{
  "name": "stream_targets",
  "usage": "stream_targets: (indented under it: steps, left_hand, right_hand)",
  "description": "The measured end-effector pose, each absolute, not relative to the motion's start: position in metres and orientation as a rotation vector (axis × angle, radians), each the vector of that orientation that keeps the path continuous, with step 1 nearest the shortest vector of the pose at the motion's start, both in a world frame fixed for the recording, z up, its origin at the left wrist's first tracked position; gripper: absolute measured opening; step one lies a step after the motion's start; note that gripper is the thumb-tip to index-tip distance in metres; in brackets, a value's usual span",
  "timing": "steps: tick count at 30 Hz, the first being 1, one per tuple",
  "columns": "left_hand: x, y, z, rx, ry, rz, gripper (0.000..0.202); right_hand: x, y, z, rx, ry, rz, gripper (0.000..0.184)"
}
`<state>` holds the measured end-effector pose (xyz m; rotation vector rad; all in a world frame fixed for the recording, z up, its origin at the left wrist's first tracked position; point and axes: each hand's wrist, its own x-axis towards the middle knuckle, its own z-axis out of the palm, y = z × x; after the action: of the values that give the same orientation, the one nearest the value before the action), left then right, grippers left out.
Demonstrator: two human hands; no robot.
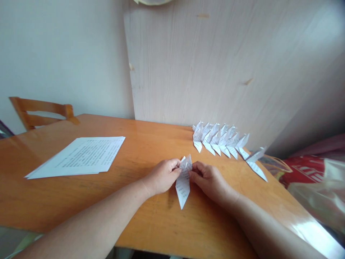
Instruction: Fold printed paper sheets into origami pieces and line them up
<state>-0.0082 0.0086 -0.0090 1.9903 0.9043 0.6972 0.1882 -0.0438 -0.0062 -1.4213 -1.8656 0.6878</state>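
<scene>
A folded paper piece point(183, 183), white with printed text and pointed at its near end, lies on the wooden table point(140, 212) between my hands. My left hand point(161, 176) pinches its upper left flap with closed fingers. My right hand point(208, 180) pinches the upper right flap the same way. Both forearms rest over the table's front part.
A row of several similar folded paper pieces point(221, 141) lines the table's far right, one more point(257, 162) near the right edge. A stack of printed sheets point(81, 156) lies at left. A wooden chair point(40, 111) stands far left, a pale wood panel point(229, 61) behind, plastic bags point(315, 180) at right.
</scene>
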Motion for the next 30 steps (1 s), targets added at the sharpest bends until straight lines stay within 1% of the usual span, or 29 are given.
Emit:
stream_targets:
  steps: [6,15,30]
  left_hand:
    - [-0.007,0.009,-0.012,1.841,0.868,0.717,0.016]
    - [-0.003,0.002,-0.004,1.599,0.856,0.748,0.012]
    - [-0.002,0.007,-0.013,1.551,0.85,0.729,0.013]
  right_hand:
    - [0.185,-0.046,-0.001,-1.415,-1.88,0.684,0.01]
    - [0.185,-0.046,-0.003,-1.413,-1.885,0.699,0.01]
    - [0.187,-0.042,-0.011,-1.391,-1.831,0.734,0.011]
